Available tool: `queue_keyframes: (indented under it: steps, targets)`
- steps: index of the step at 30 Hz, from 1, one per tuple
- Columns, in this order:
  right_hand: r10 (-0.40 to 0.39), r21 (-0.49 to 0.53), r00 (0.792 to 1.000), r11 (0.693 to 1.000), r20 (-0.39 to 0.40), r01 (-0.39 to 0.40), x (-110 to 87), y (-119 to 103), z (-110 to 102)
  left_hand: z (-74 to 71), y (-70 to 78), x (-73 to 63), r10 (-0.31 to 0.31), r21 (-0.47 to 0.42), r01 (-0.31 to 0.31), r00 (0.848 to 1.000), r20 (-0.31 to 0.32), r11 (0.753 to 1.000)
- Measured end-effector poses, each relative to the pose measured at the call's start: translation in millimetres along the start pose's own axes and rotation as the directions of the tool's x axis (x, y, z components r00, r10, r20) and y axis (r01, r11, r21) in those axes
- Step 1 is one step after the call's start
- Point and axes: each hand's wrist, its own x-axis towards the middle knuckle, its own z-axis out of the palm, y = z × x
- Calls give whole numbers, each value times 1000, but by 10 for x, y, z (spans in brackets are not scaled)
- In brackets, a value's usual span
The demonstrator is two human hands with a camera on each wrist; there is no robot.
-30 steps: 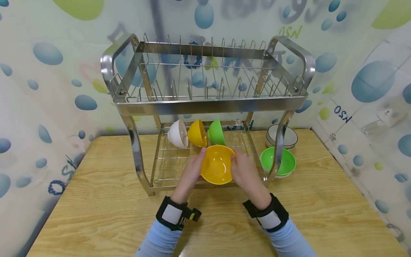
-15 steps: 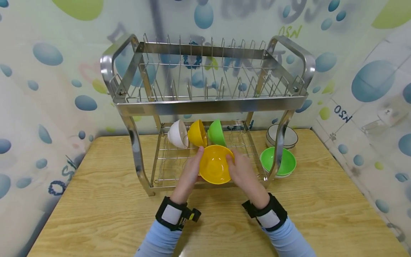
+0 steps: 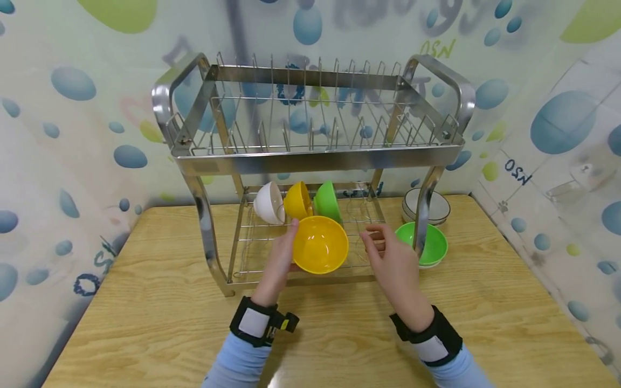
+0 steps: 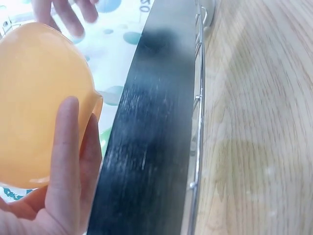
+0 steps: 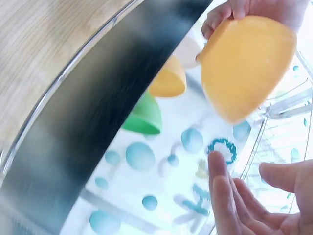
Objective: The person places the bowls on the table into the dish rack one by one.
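Observation:
My left hand (image 3: 277,260) holds a yellow bowl (image 3: 320,245) by its left side, in front of the rack's lower shelf. In the left wrist view its fingers (image 4: 66,147) lie against the bowl's outside, and the bowl's mouth tips toward the head camera. My right hand (image 3: 397,267) is apart from the bowl, to its right, with relaxed fingers and nothing in them. Behind the bowl, a white bowl (image 3: 268,203), a second yellow bowl (image 3: 297,201) and a green bowl (image 3: 327,201) stand tilted in a row on the lower shelf.
A two-tier metal dish rack (image 3: 315,160) stands on the wooden table (image 3: 145,323). Its upper tier has upright wires. Right of it are a green bowl (image 3: 435,245) stacked on a white one, and dark-rimmed white bowls (image 3: 427,205) behind. A patterned wall backs the table.
My right hand has let go of the yellow bowl and moved right, away from it. The left hand has shifted slightly left and up with the bowl.

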Motion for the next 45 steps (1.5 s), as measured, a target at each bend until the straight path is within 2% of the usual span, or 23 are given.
queue_keyframes:
  steps: [4,9,13,17,20,23,27,29,32,35,42,45]
  targets:
    - [-40,9,995,999,-95,41,-38,107,-103,-25,-12,14,-5,-11,5,1000,1,1000]
    - [-46,-6,987,999,-157,46,-97,234,-211,-48,4,26,-16,-29,16,1000,-1,999]
    - [-22,-55,982,998,-190,12,-147,334,-274,-58,39,5,-24,-35,25,1000,18,999]
    - [24,-83,974,996,-226,-44,-186,424,-307,-42,165,-88,-17,-24,18,999,28,1000]
    - [65,-62,970,995,-235,-82,-197,483,-313,-29,250,-146,-17,-13,18,999,30,1000]
    - [117,-26,975,992,-190,-124,-191,529,-314,-31,262,-154,-24,-14,24,999,35,1000]
    - [198,0,979,980,-49,-198,-171,575,-304,-31,269,-151,-15,-28,17,999,41,999]
    - [225,-23,974,974,20,-225,-166,601,-290,-35,269,-146,-14,-33,15,999,42,999]
    - [223,-57,971,974,91,-218,-164,641,-280,-40,271,-142,-18,-29,19,999,39,999]
    - [196,-67,972,980,127,-189,-169,675,-272,-44,277,-147,-22,-20,23,999,38,1000]
    - [166,-69,977,985,138,-157,-159,706,-280,-43,270,-142,-13,-29,13,1000,28,1000]
    - [158,-79,977,986,144,-148,-151,714,-284,-54,220,-105,-14,-38,15,1000,25,999]
